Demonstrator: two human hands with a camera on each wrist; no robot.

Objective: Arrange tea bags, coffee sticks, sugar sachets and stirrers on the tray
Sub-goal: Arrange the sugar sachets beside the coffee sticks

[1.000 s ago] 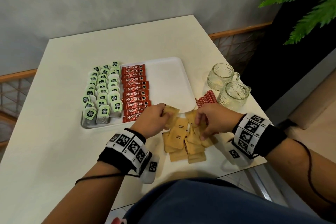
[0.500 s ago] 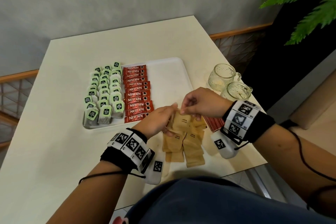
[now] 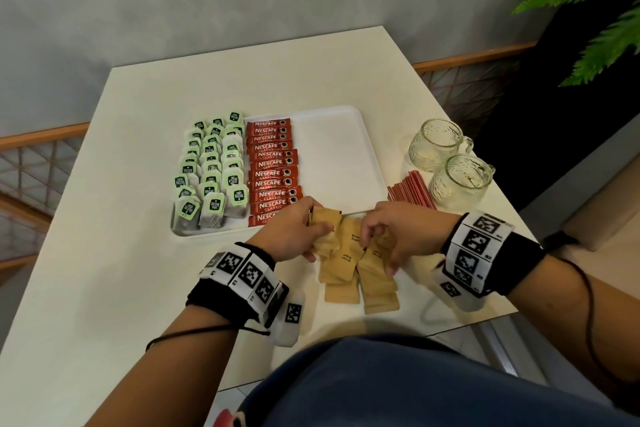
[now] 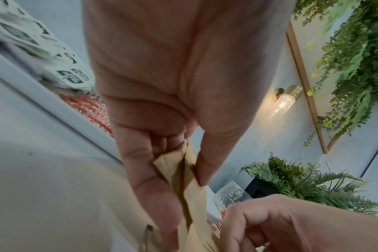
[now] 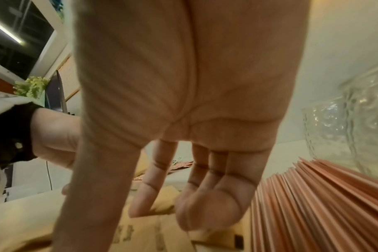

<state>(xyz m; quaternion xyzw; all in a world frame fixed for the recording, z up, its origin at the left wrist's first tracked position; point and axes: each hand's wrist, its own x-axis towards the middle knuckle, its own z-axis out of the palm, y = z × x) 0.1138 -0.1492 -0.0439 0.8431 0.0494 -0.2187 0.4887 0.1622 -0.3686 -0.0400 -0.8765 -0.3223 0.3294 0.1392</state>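
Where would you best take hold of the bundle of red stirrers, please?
Pinch the red stirrers across the bundle's middle, coming from above on the tray side. They lie flat, fanned on the table, and the glass mugs crowd their other side.

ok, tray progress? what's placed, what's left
Done: tea bags and Nescafe coffee sticks sit in rows on the tray. In hand: left hand grips brown sugar sachets; right hand reaches into the sachet pile. Left: that pile and red stirrers, both on the table.
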